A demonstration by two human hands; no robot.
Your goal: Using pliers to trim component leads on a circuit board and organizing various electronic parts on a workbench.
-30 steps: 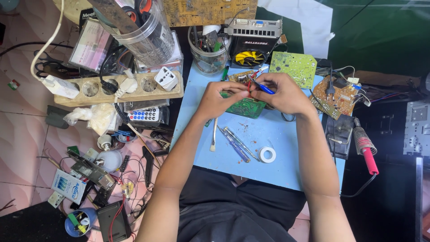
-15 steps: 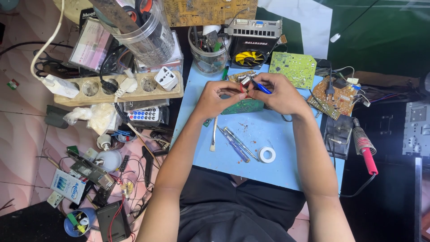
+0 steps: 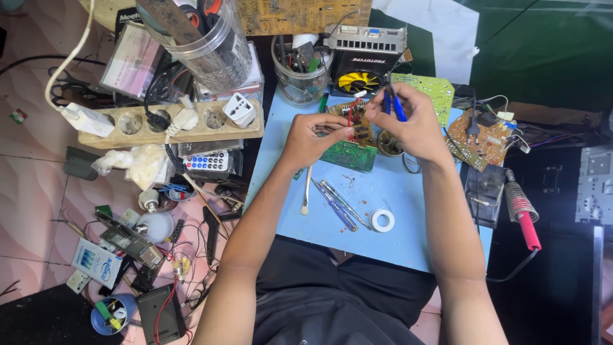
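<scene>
Small brown circuit board (image 3: 359, 124) now lifted clear of the blue worktop (image 3: 408, 217) | left hand (image 3: 313, 137) clenched on it | right hand (image 3: 412, 124) grasping blue-handled cutters (image 3: 396, 105), raised closer.

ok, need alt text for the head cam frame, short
Seen from above, a person's left hand holds a small brown circuit board over a blue mat while the right hand applies blue-handled cutters to it. A green board, screwdrivers, tape roll and soldering iron lie around.
</scene>
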